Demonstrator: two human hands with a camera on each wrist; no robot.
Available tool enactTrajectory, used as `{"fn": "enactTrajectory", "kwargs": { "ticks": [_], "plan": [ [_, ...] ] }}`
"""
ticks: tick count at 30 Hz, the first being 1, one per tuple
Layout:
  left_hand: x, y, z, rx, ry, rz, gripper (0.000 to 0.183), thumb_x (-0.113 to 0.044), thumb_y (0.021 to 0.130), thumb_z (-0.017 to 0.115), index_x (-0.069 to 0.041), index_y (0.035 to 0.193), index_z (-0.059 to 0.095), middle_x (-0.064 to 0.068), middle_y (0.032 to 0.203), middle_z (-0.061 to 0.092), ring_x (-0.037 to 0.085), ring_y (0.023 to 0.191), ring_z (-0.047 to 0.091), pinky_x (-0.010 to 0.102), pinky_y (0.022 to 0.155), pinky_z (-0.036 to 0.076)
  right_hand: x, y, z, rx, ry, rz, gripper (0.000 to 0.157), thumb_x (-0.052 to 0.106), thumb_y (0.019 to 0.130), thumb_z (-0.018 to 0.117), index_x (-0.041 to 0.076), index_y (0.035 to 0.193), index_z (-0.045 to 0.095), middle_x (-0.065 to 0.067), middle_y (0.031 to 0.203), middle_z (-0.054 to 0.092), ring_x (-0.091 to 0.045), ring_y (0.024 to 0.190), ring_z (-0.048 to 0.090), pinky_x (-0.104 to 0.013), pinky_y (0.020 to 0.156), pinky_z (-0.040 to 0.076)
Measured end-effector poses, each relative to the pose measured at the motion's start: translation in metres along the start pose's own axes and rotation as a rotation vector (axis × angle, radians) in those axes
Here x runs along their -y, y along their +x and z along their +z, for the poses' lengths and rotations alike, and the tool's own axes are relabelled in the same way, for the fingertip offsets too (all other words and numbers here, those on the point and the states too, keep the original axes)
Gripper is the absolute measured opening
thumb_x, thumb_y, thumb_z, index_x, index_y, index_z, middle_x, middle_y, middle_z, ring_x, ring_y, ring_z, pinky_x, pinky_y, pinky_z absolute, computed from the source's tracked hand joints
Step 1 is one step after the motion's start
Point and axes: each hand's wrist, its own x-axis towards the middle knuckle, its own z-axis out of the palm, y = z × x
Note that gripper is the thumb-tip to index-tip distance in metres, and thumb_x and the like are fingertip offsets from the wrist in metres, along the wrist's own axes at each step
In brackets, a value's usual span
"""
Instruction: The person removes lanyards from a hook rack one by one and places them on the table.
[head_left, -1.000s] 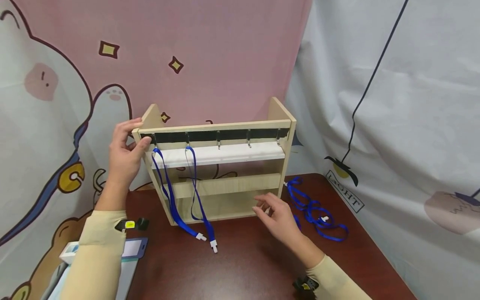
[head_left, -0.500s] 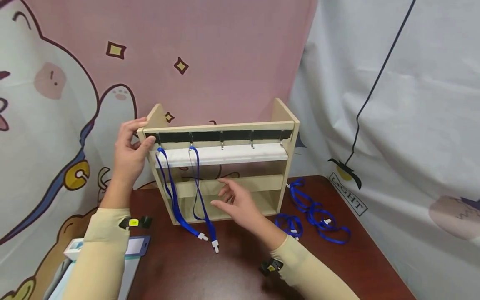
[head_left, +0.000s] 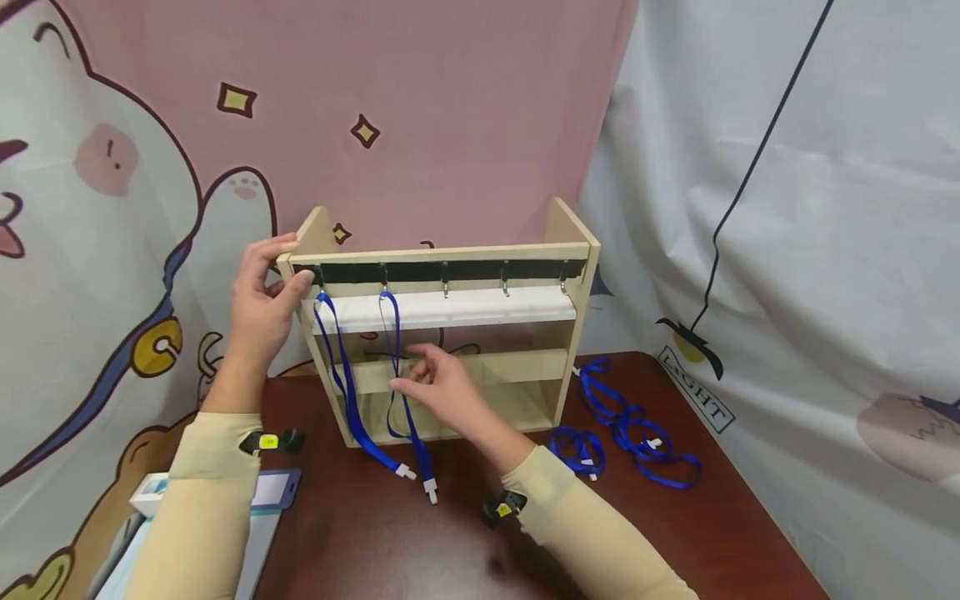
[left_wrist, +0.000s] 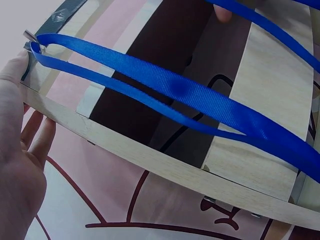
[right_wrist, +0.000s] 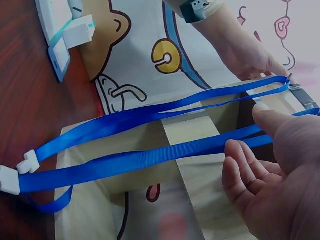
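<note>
My left hand (head_left: 262, 308) grips the upper left corner of a small wooden rack (head_left: 579, 333), thumb on the front and fingers behind the side panel. Two blue lanyards hang from the rack's two leftmost metal hooks, their white clips lying on the table. Farthest left is the first lanyard (head_left: 362, 429). At the second lanyard (right_wrist: 130, 162) is my right hand (head_left: 448, 390), its thumb and fingers parted on either side of the strap. In the left wrist view, the first lanyard (left_wrist: 180, 90) loops over its hook (left_wrist: 31, 36).
Three more hooks, such as the middle hook (head_left: 446, 288), carry nothing. Right of the rack lie a coiled blue lanyard (head_left: 558, 446) and more tangled blue straps (head_left: 621, 421). Beside my left forearm are a blue-edged card holder (head_left: 288, 492) and a white box (head_left: 146, 493).
My right hand has moved left from the rack's lower right to the second lanyard, uncovering the coiled lanyard on the table. My left hand keeps its grip on the rack's corner.
</note>
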Motion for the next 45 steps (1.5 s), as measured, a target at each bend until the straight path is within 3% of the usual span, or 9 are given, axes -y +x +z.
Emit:
{"fn": "enactTrajectory", "kwargs": {
  "ticks": [6, 11, 15, 20, 27, 36, 45],
  "plan": [
    [0.002, -0.001, 0.0, 0.001, 0.002, -0.003, 0.041, -0.003, 0.103, 0.076, 0.0, 0.143, 0.066, 0.004, 0.158, 0.055, 0.019, 0.136, 0.054, 0.02, 0.096, 0.055, 0.004, 0.008, 0.007, 0.009, 0.056, 0.04, 0.054, 0.021, 0.099, 0.086, -0.002, 0.144, 0.067, -0.002, 0.086, 0.074, -0.018, 0.067, 0.07, -0.027, 0.061, 0.059],
    [0.003, 0.0, 0.0, -0.001, -0.002, -0.001, 0.041, -0.003, 0.103, 0.076, 0.0, 0.143, 0.066, 0.003, 0.157, 0.055, 0.02, 0.135, 0.055, 0.019, 0.096, 0.056, 0.008, 0.012, 0.01, 0.008, 0.085, 0.036, 0.026, 0.016, 0.102, 0.083, -0.002, 0.119, 0.078, -0.013, 0.087, 0.076, -0.024, 0.065, 0.071, -0.029, 0.062, 0.063],
    [0.002, 0.001, 0.0, 0.001, -0.01, 0.006, 0.042, -0.001, 0.102, 0.076, 0.002, 0.142, 0.065, 0.004, 0.157, 0.055, 0.02, 0.136, 0.055, 0.018, 0.097, 0.056, 0.008, 0.013, 0.014, -0.014, 0.075, 0.021, 0.011, 0.013, 0.103, 0.081, 0.002, 0.103, 0.081, -0.01, 0.085, 0.078, -0.029, 0.064, 0.072, -0.028, 0.059, 0.061],
    [0.0, 0.002, 0.001, -0.003, -0.018, 0.011, 0.042, -0.002, 0.103, 0.075, 0.006, 0.142, 0.063, 0.008, 0.157, 0.055, 0.023, 0.136, 0.055, 0.018, 0.097, 0.055, 0.008, 0.013, 0.018, -0.035, 0.064, -0.006, 0.013, 0.01, 0.104, 0.078, 0.004, 0.093, 0.081, -0.001, 0.089, 0.08, -0.03, 0.064, 0.071, -0.025, 0.056, 0.058],
    [-0.001, 0.002, 0.001, -0.003, -0.019, 0.005, 0.042, -0.004, 0.103, 0.075, 0.005, 0.142, 0.063, 0.008, 0.158, 0.054, 0.023, 0.135, 0.055, 0.018, 0.097, 0.055, 0.009, 0.006, 0.022, -0.006, 0.083, -0.009, 0.016, 0.019, 0.103, 0.081, 0.004, 0.097, 0.079, -0.014, 0.08, 0.075, -0.025, 0.063, 0.069, -0.024, 0.054, 0.054],
    [0.001, 0.003, 0.0, -0.002, -0.021, 0.021, 0.042, -0.001, 0.102, 0.075, 0.004, 0.142, 0.064, 0.006, 0.157, 0.055, 0.024, 0.135, 0.055, 0.018, 0.096, 0.056, 0.014, -0.004, 0.029, -0.016, 0.008, -0.106, 0.023, 0.03, 0.104, 0.079, 0.009, 0.097, 0.075, 0.006, 0.075, 0.064, -0.007, 0.065, 0.057, -0.022, 0.057, 0.048],
    [0.0, 0.002, 0.0, -0.001, -0.033, 0.019, 0.042, -0.002, 0.102, 0.077, 0.003, 0.142, 0.065, 0.006, 0.157, 0.055, 0.022, 0.135, 0.055, 0.019, 0.095, 0.056, 0.014, -0.002, 0.032, -0.1, -0.1, -0.18, 0.013, 0.014, 0.104, 0.078, 0.006, 0.093, 0.078, 0.003, 0.079, 0.065, -0.006, 0.068, 0.055, -0.021, 0.061, 0.048]
  ]
}}
